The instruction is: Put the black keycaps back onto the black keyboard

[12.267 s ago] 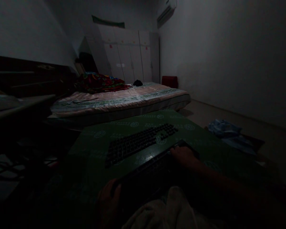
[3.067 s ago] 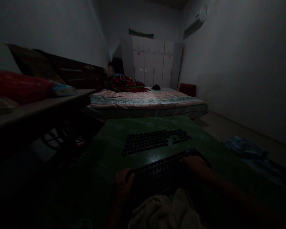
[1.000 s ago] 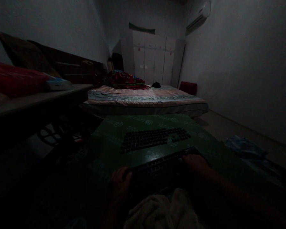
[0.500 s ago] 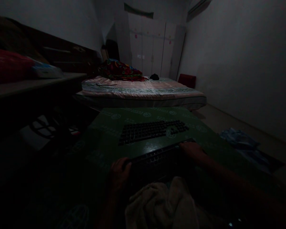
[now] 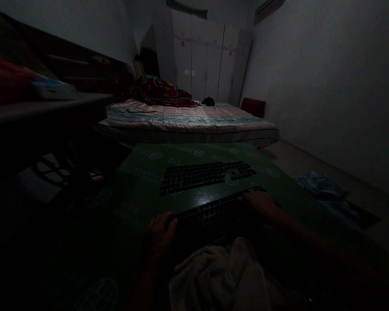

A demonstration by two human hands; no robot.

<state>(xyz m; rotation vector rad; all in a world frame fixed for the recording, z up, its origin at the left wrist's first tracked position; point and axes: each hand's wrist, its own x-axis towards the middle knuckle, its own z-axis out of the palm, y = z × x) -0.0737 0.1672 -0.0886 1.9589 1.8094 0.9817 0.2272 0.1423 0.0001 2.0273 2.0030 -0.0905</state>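
A dark keyboard point(image 5: 210, 220) lies slantwise on the green table point(image 5: 123, 185), its details mostly lost in shadow. My left hand point(image 5: 162, 233) grips its left end, thumb on the near side. Around the right part of its far edge, the fingers of my right hand point(image 5: 259, 203) are curled. Beyond the keyboard, black keycaps point(image 5: 197, 175) are laid out in keyboard rows, with the table's print showing through a gap. A crumpled brownish cloth point(image 5: 217, 276) sits close to me, just in front of the keyboard.
A bed point(image 5: 194, 123) with a red patterned blanket point(image 5: 162, 93) stands past the table. At left is a side table point(image 5: 94, 100) bearing a red bundle. Bluish cloth point(image 5: 324, 188) lies on the floor at right. Wardrobe doors point(image 5: 197, 56) line the back.
The view has shifted slightly, so the room appears a little higher and further left. Both hands keep their hold on the keyboard, and the keycaps stay where they were.
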